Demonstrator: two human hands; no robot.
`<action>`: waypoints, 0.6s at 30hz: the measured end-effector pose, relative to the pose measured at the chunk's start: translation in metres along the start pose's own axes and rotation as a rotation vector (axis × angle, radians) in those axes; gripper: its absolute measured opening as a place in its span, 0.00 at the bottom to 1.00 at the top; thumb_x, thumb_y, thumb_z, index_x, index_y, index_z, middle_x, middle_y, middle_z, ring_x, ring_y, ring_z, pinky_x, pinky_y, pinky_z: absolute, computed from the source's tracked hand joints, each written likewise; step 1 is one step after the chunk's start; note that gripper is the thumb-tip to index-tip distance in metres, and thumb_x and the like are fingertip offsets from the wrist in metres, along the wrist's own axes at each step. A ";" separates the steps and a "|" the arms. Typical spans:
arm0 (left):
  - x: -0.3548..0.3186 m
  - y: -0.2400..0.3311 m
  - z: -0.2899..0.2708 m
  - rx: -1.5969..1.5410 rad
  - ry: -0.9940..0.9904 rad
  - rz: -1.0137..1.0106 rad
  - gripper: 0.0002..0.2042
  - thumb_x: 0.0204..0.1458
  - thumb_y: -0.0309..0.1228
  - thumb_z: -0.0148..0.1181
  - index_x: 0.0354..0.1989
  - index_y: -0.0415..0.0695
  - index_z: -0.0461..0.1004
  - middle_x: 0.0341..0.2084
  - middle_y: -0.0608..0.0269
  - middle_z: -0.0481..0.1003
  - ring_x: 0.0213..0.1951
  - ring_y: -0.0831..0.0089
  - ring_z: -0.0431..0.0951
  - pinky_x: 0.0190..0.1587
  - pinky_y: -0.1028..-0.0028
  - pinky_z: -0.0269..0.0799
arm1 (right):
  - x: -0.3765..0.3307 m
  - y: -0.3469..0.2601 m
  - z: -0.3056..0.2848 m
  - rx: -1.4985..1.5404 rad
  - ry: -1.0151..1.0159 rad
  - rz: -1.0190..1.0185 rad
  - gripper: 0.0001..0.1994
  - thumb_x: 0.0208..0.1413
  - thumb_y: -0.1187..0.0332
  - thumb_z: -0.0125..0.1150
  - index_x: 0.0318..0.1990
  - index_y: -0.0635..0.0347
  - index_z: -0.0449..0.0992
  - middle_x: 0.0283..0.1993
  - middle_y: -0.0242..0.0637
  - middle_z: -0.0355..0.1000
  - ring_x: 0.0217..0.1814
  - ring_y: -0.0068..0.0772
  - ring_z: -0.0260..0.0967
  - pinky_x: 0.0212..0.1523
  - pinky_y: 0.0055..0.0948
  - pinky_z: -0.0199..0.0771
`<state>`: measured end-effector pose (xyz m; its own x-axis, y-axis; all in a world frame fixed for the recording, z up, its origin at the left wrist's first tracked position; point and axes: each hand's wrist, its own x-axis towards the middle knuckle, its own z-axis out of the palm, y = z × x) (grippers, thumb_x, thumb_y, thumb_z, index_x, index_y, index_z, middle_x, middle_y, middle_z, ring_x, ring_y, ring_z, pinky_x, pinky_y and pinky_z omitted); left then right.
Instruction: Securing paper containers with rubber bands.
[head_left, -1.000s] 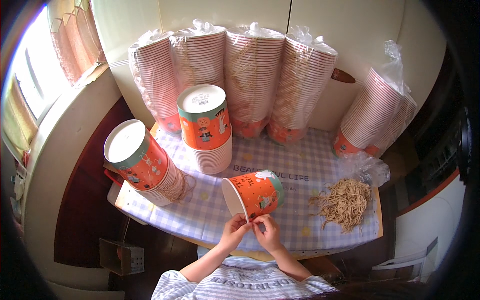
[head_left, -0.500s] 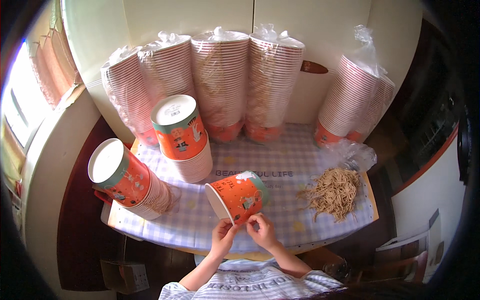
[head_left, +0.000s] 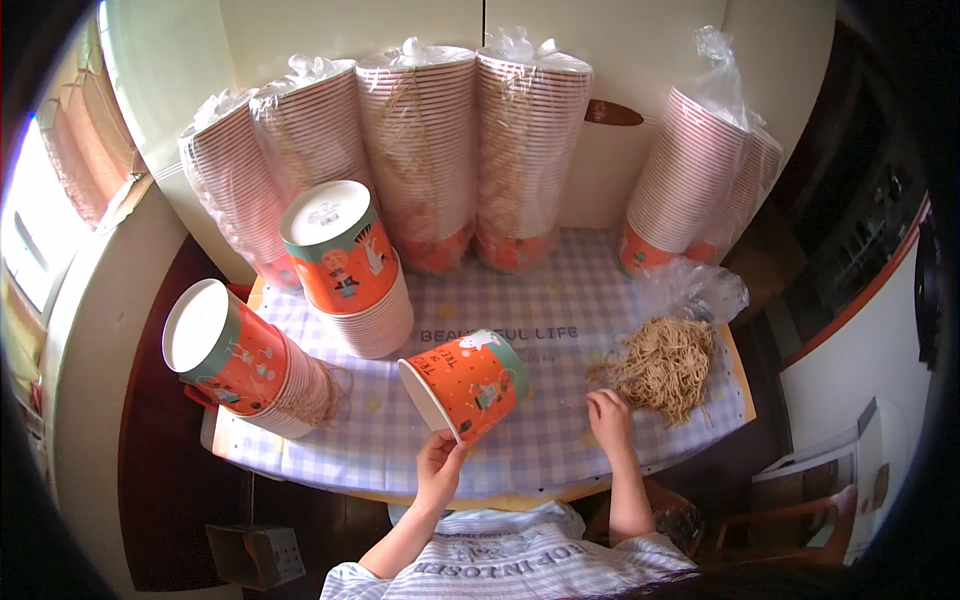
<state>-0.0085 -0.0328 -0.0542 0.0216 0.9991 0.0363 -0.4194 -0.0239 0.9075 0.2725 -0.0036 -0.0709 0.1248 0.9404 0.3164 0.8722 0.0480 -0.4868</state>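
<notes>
An orange paper bucket (head_left: 470,382) with green trim and printed cartoon figures lies tilted on its side over the table, its open mouth facing left. My left hand (head_left: 438,466) pinches its white rim from below. To the right, my right hand (head_left: 608,415) is beside a heap of tan strings (head_left: 668,370), at its left edge. Its fingers are curled together, and whether a strand is between them I cannot make out. Two upside-down stacks of matching buckets stand on the left: one upright (head_left: 345,275), one leaning (head_left: 240,355) with tan strings hanging at its side.
Along the back stand several tall stacks of buckets in clear plastic bags (head_left: 417,150), with more bagged stacks (head_left: 685,175) at the right. A crumpled clear bag (head_left: 695,290) lies behind the strings. A checked tablecloth (head_left: 530,450) covers the table.
My right hand has left the bucket's rim and moved right to the string heap. My left hand still holds the bucket. The whole view has shifted slightly.
</notes>
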 end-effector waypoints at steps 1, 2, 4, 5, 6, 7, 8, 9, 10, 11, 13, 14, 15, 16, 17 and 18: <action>0.000 0.000 0.000 0.000 -0.001 -0.003 0.06 0.52 0.24 0.51 0.38 0.38 0.66 0.30 0.69 0.70 0.32 0.86 0.66 0.34 0.86 0.60 | 0.001 0.008 -0.002 -0.054 0.007 -0.028 0.05 0.47 0.71 0.56 0.32 0.59 0.74 0.35 0.38 0.70 0.38 0.40 0.67 0.41 0.35 0.67; 0.000 0.001 0.000 0.002 0.004 -0.006 0.06 0.52 0.24 0.51 0.38 0.38 0.66 0.31 0.69 0.70 0.32 0.86 0.67 0.34 0.86 0.60 | 0.002 0.013 -0.002 -0.050 0.030 -0.043 0.03 0.46 0.72 0.57 0.29 0.59 0.75 0.33 0.36 0.70 0.36 0.38 0.66 0.41 0.36 0.66; 0.000 0.002 0.000 0.004 0.008 -0.012 0.06 0.52 0.24 0.51 0.38 0.38 0.66 0.31 0.69 0.71 0.32 0.86 0.67 0.35 0.86 0.60 | 0.002 0.017 -0.006 -0.105 0.005 -0.070 0.03 0.45 0.72 0.57 0.28 0.58 0.75 0.33 0.35 0.70 0.36 0.38 0.66 0.41 0.36 0.65; 0.000 0.003 0.000 0.014 0.011 -0.005 0.06 0.52 0.23 0.51 0.38 0.38 0.66 0.31 0.68 0.71 0.32 0.86 0.67 0.35 0.86 0.60 | 0.002 0.017 -0.009 -0.159 -0.020 -0.099 0.03 0.45 0.72 0.58 0.28 0.58 0.76 0.32 0.34 0.70 0.37 0.37 0.66 0.41 0.35 0.65; -0.001 0.003 0.000 0.024 0.015 0.002 0.06 0.52 0.23 0.51 0.38 0.38 0.66 0.31 0.68 0.71 0.33 0.86 0.67 0.35 0.86 0.60 | 0.002 0.019 -0.008 -0.160 -0.021 -0.097 0.03 0.45 0.72 0.58 0.28 0.58 0.76 0.32 0.34 0.70 0.37 0.37 0.66 0.41 0.35 0.65; -0.001 0.002 0.000 0.023 0.014 0.000 0.06 0.52 0.23 0.51 0.38 0.38 0.66 0.31 0.68 0.71 0.33 0.86 0.67 0.35 0.86 0.60 | 0.001 0.022 -0.007 -0.178 -0.045 -0.111 0.03 0.45 0.72 0.57 0.28 0.58 0.76 0.31 0.34 0.70 0.38 0.37 0.65 0.41 0.35 0.64; 0.000 0.001 0.000 0.008 0.008 0.003 0.06 0.52 0.23 0.51 0.38 0.38 0.65 0.32 0.68 0.71 0.33 0.86 0.68 0.35 0.86 0.60 | 0.001 0.024 -0.005 -0.196 -0.070 -0.126 0.03 0.45 0.71 0.57 0.28 0.58 0.76 0.31 0.34 0.70 0.38 0.36 0.65 0.41 0.34 0.64; 0.000 0.000 0.000 -0.008 0.004 0.007 0.06 0.52 0.23 0.51 0.38 0.38 0.65 0.32 0.68 0.71 0.33 0.86 0.68 0.35 0.86 0.60 | 0.001 0.026 -0.003 -0.196 -0.071 -0.125 0.03 0.45 0.71 0.57 0.28 0.58 0.76 0.31 0.34 0.70 0.38 0.36 0.65 0.41 0.34 0.64; 0.000 -0.001 0.000 -0.007 0.005 0.005 0.06 0.52 0.23 0.51 0.38 0.38 0.65 0.32 0.68 0.71 0.33 0.86 0.68 0.35 0.86 0.60 | 0.002 0.028 -0.001 -0.198 -0.072 -0.123 0.03 0.45 0.71 0.57 0.28 0.58 0.76 0.31 0.33 0.69 0.39 0.36 0.65 0.41 0.34 0.63; 0.000 -0.001 -0.001 -0.009 0.000 -0.001 0.06 0.52 0.23 0.51 0.38 0.38 0.65 0.32 0.68 0.71 0.33 0.85 0.68 0.35 0.86 0.60 | 0.002 0.028 0.000 -0.200 -0.073 -0.120 0.03 0.46 0.70 0.57 0.27 0.57 0.76 0.30 0.33 0.69 0.40 0.35 0.65 0.41 0.34 0.63; -0.001 -0.001 -0.001 -0.011 -0.003 -0.007 0.06 0.52 0.23 0.51 0.38 0.38 0.65 0.32 0.68 0.71 0.34 0.85 0.68 0.35 0.86 0.60 | 0.004 0.025 -0.001 -0.224 -0.056 -0.146 0.03 0.46 0.70 0.57 0.27 0.57 0.75 0.30 0.34 0.69 0.39 0.36 0.65 0.41 0.33 0.63; -0.002 0.001 0.000 -0.013 0.012 -0.022 0.07 0.51 0.24 0.52 0.37 0.39 0.66 0.32 0.68 0.71 0.34 0.84 0.68 0.38 0.84 0.60 | 0.005 0.023 -0.001 -0.248 -0.038 -0.172 0.03 0.47 0.70 0.56 0.28 0.57 0.75 0.29 0.34 0.70 0.38 0.36 0.65 0.41 0.33 0.63; -0.002 0.002 0.000 -0.016 0.028 -0.037 0.07 0.50 0.25 0.54 0.37 0.39 0.66 0.31 0.67 0.70 0.35 0.82 0.67 0.40 0.82 0.61 | 0.004 0.023 0.001 -0.248 -0.038 -0.173 0.03 0.47 0.70 0.56 0.28 0.57 0.75 0.29 0.34 0.70 0.38 0.36 0.65 0.41 0.33 0.63; -0.002 0.001 0.001 -0.017 0.029 -0.035 0.07 0.50 0.25 0.54 0.37 0.39 0.66 0.31 0.67 0.70 0.35 0.82 0.67 0.40 0.82 0.61 | 0.004 0.023 0.002 -0.150 -0.008 -0.156 0.03 0.47 0.70 0.56 0.28 0.57 0.74 0.28 0.34 0.70 0.36 0.36 0.66 0.40 0.33 0.63; -0.001 0.001 0.001 -0.003 0.019 -0.012 0.07 0.51 0.24 0.52 0.37 0.39 0.66 0.31 0.68 0.70 0.33 0.84 0.67 0.37 0.84 0.60 | 0.005 0.022 0.003 -0.053 0.022 -0.138 0.02 0.47 0.70 0.56 0.28 0.57 0.73 0.27 0.35 0.70 0.33 0.37 0.67 0.38 0.33 0.64; -0.001 0.000 0.001 0.011 0.009 0.011 0.06 0.52 0.24 0.51 0.38 0.38 0.66 0.31 0.69 0.70 0.32 0.86 0.67 0.34 0.86 0.60 | 0.005 0.019 0.004 -0.053 0.022 -0.140 0.02 0.47 0.70 0.56 0.28 0.57 0.73 0.27 0.35 0.70 0.33 0.37 0.67 0.38 0.33 0.64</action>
<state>-0.0078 -0.0340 -0.0535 0.0092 0.9991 0.0426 -0.4097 -0.0351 0.9115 0.2883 0.0033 -0.0816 0.0100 0.9180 0.3964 0.9056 0.1598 -0.3930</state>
